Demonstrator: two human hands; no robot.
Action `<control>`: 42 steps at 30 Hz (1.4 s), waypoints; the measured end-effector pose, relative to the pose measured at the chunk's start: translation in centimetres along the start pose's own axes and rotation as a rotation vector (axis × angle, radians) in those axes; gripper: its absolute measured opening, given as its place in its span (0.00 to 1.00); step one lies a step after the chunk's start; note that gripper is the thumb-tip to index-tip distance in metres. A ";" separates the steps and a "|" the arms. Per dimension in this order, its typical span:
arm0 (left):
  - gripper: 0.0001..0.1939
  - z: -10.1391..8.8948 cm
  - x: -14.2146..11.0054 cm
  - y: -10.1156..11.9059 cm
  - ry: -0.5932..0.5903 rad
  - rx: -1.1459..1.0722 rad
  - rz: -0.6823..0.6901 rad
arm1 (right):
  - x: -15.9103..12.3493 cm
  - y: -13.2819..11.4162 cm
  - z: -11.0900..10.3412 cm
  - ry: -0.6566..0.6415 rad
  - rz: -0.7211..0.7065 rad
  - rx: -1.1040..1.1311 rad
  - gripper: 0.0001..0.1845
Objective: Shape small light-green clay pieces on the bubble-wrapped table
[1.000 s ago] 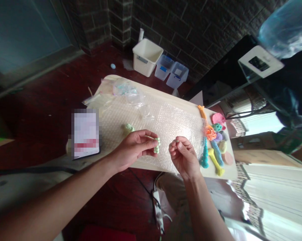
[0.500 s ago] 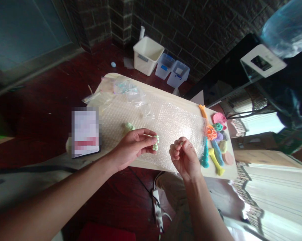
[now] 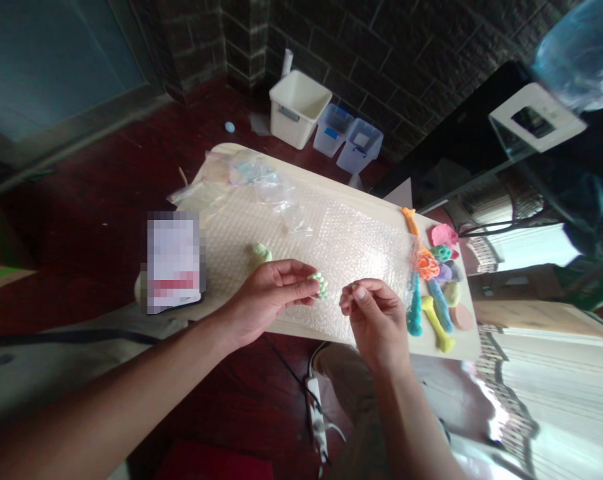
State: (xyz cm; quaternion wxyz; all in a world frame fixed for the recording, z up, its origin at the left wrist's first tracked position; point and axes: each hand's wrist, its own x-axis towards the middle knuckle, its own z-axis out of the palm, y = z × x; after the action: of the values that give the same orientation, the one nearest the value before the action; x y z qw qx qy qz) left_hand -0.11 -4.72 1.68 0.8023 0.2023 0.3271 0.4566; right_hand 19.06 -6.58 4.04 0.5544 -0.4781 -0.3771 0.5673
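My left hand (image 3: 266, 297) is closed, with thumb and fingers pinching a pale green clay piece (image 3: 322, 285) covered in small round balls. To its right, my right hand (image 3: 380, 327) has thumb and fingertips pressed together on a tiny pale bit, probably clay, mostly hidden by the fingers. The two hands are apart, raised over the bubble wrap (image 3: 351, 233) on the table. Behind my left hand lies a light green clay lump (image 3: 261, 251), partly covered by the hand.
Coloured clay pieces, including a yellow one (image 3: 437, 325) and an orange one (image 3: 425, 265), lie at the table's right end. Clear plastic bags (image 3: 269, 183) lie at the back left. A blurred-out tablet-like panel (image 3: 174, 260) stands left. Beyond the table are a white bin (image 3: 296, 117) and clear boxes (image 3: 359, 150).
The right hand has turned, so its thumb and index finger now point more to the left. The green piece in my left hand has tilted. The view has shifted slightly.
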 end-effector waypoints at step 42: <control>0.14 0.4 -0.2 -0.3 -0.008 0.055 0.033 | -0.3 -0.3 0.1 -0.012 0.047 0.046 0.08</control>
State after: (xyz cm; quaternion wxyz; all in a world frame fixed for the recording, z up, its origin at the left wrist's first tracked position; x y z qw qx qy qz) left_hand 0.25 -5.11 1.83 0.7900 0.2317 0.3330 0.4597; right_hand 19.01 -6.86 4.36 0.5495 -0.4704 -0.3559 0.5918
